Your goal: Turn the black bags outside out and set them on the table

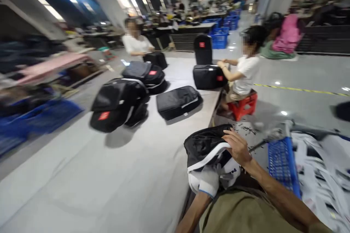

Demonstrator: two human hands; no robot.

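Nearest, the left hand (pixel 210 181), in a white glove, reaches forward low against the white-trimmed black bag (pixel 203 143), while the right hand (pixel 238 147) bends over its right side, forearm slanting in from the right. The bag is at the right edge of the white table (pixel 109 189), whose top spreads wide to the left; a blue basket (pixel 283 164) stands to the right. The right fingers are clamped on the bag's rim; the left grip cannot be told. Farther away, a dark case (pixel 177 102) lies on the table, two co-workers beyond.

Red labels (pixel 104 115) on black bags (pixel 109 95) blur beyond reading.
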